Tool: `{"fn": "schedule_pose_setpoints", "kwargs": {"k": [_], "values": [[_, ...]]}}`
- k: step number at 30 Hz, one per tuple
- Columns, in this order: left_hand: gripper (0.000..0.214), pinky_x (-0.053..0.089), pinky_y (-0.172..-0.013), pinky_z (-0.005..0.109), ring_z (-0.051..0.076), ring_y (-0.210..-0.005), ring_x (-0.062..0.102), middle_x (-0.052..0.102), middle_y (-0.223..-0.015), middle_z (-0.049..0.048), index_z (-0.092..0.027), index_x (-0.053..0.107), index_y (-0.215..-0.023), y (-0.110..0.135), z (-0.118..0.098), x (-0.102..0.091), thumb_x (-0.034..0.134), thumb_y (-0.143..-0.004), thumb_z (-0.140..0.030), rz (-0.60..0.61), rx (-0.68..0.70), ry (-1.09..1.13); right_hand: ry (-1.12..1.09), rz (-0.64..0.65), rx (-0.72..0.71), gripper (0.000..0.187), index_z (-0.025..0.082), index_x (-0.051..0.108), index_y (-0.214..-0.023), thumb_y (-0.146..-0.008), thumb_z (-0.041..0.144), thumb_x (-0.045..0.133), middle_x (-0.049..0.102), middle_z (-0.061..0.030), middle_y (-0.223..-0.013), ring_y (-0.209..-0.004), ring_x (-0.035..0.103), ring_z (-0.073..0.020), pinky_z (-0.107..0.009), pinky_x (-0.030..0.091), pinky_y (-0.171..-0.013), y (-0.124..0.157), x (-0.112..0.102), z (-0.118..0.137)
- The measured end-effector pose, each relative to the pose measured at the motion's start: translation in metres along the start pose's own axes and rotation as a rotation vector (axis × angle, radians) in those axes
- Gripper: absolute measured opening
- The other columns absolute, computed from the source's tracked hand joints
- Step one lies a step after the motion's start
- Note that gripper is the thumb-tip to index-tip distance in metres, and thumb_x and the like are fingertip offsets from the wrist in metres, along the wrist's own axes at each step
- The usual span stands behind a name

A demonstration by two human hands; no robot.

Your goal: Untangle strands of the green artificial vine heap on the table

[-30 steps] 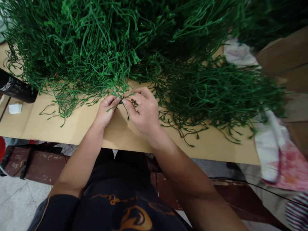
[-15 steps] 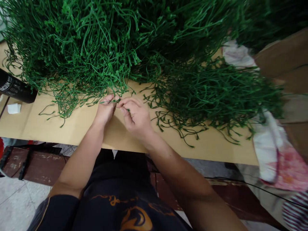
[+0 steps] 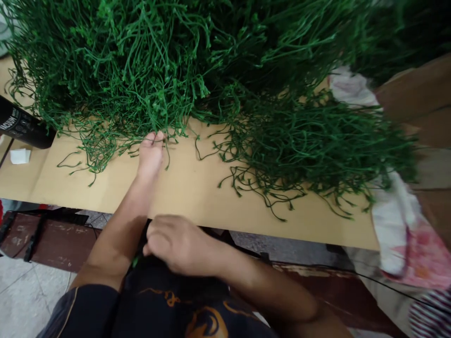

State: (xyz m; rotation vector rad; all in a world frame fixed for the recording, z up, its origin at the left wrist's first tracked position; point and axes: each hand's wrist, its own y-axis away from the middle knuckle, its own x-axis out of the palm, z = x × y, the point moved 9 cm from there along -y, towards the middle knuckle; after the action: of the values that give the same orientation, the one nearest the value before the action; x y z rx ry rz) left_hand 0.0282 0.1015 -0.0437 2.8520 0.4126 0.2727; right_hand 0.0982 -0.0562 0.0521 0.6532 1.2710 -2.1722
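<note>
A big heap of green plastic strands (image 3: 183,65) covers the back of the tan cardboard-topped table (image 3: 197,188). My left hand (image 3: 151,157) reaches to the heap's near edge with its fingers pinched together on a thin green strand (image 3: 165,152) that dangles beside them. Drawn back over my lap, below the table's front edge, my right hand (image 3: 176,244) has its fingers curled. A small bit of green (image 3: 136,261) shows at its fingertips, against my left forearm.
A black bottle (image 3: 21,126) lies at the left edge of the table, with a small white block (image 3: 20,156) beside it. A white and pink cloth (image 3: 398,220) hangs off the right end. Brown wooden boards (image 3: 419,94) stand at the right, and a dark bench (image 3: 52,234) sits under the table.
My right hand has left the strands and come back down to my lap. The left hand has slid slightly up and left to the heap's edge, still pinching.
</note>
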Motion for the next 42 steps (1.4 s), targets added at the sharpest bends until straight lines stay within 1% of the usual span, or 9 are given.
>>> {"fn": "schedule_pose_setpoints", "kwargs": {"k": [5, 8, 10, 13, 17, 21, 28, 33, 42], "values": [[0.022, 0.014, -0.036, 0.016, 0.001, -0.035, 0.017, 0.02, -0.044, -0.0106, -0.017, 0.046, -0.066, 0.01, 0.003, 0.003, 0.051, -0.088, -0.022, 0.107, -0.054, -0.05, 0.509, -0.151, 0.62, 0.018, 0.016, 0.059, -0.077, -0.086, 0.028, 0.05, 0.058, -0.0092, -0.08, -0.079, 0.054, -0.0206, -0.037, 0.045, -0.071, 0.042, -0.092, -0.103], [0.022, 0.014, -0.037, 0.016, 0.002, -0.036, 0.017, 0.019, -0.044, -0.0106, -0.017, 0.047, -0.067, 0.014, 0.002, 0.008, 0.048, -0.088, -0.018, 0.162, -0.05, -0.057, 0.665, -0.269, 0.797, 0.03, 0.013, 0.061, -0.094, -0.082, 0.041, 0.056, 0.056, -0.0173, -0.102, -0.101, 0.051, -0.0301, -0.048, 0.043, -0.084, 0.065, -0.134, -0.129], [0.022, 0.013, -0.037, 0.017, 0.002, -0.036, 0.017, 0.02, -0.044, -0.0103, -0.017, 0.048, -0.067, 0.013, 0.002, 0.01, 0.049, -0.089, -0.02, 0.177, -0.037, -0.081, 0.593, -0.264, 0.789, 0.043, 0.012, 0.059, -0.104, -0.082, 0.048, 0.054, 0.054, -0.0193, -0.111, -0.107, 0.049, -0.0313, -0.049, 0.043, -0.087, 0.061, -0.122, -0.131], [0.022, 0.015, -0.039, 0.018, 0.002, -0.037, 0.018, 0.023, -0.045, -0.0095, -0.017, 0.047, -0.066, 0.01, 0.003, 0.012, 0.051, -0.087, -0.023, 0.179, 0.013, -0.117, 0.394, -0.146, 0.76, 0.048, 0.012, 0.06, -0.103, -0.081, 0.054, 0.054, 0.059, -0.0175, -0.105, -0.102, 0.053, -0.0293, -0.048, 0.044, -0.087, 0.038, -0.067, -0.13], [0.025, 0.026, -0.046, 0.018, 0.003, -0.045, 0.03, 0.035, -0.054, -0.0068, -0.016, 0.044, -0.062, 0.008, -0.002, 0.011, 0.054, -0.084, -0.017, 0.173, 0.118, -0.142, 0.125, -0.065, 0.794, 0.025, 0.015, 0.06, -0.081, -0.082, 0.04, 0.057, 0.063, -0.01, -0.083, -0.082, 0.056, -0.0215, -0.039, 0.046, -0.078, 0.017, -0.016, -0.139], [0.028, 0.031, -0.052, 0.018, 0.004, -0.052, 0.035, 0.036, -0.057, -0.0053, -0.016, 0.041, -0.059, 0.01, -0.006, 0.012, 0.055, -0.084, -0.019, 0.195, 0.171, -0.178, 0.016, -0.219, 0.782, 0.015, 0.018, 0.055, -0.07, -0.083, 0.023, 0.049, 0.056, -0.0019, -0.068, -0.068, 0.052, -0.0146, -0.031, 0.042, -0.067, 0.021, -0.028, -0.146], [0.028, 0.027, -0.05, 0.021, 0.006, -0.05, 0.03, 0.031, -0.053, -0.0047, -0.017, 0.045, -0.058, 0.006, -0.001, 0.013, 0.055, -0.083, -0.023, 0.21, 0.17, -0.239, 0.045, -0.523, 0.651, 0.027, 0.02, 0.055, -0.073, -0.092, 0.032, 0.04, 0.062, -0.0032, -0.076, -0.077, 0.057, -0.015, -0.033, 0.046, -0.073, 0.023, -0.063, -0.127], [0.034, 0.025, -0.051, 0.021, 0.007, -0.052, 0.028, 0.03, -0.054, -0.005, -0.017, 0.035, -0.054, 0.008, -0.004, 0.012, 0.054, -0.083, -0.017, 0.185, 0.18, -0.241, -0.015, -0.569, 0.562, 0.014, 0.021, 0.054, -0.081, -0.087, 0.032, 0.05, 0.062, -0.0041, -0.087, -0.085, 0.06, -0.015, -0.032, 0.05, -0.075, 0.014, -0.057, -0.125], [0.038, 0.029, -0.057, 0.022, 0.007, -0.053, 0.031, 0.031, -0.052, -0.0058, -0.017, 0.034, -0.051, 0.013, -0.009, 0.017, 0.055, -0.083, -0.015, 0.204, 0.201, -0.264, -0.401, -0.739, 0.753, 0.027, 0.025, 0.041, -0.085, -0.081, 0.045, 0.058, 0.057, 0.0026, -0.074, -0.061, 0.056, -0.009, -0.026, 0.048, -0.06, 0.037, -0.046, -0.164]]}}
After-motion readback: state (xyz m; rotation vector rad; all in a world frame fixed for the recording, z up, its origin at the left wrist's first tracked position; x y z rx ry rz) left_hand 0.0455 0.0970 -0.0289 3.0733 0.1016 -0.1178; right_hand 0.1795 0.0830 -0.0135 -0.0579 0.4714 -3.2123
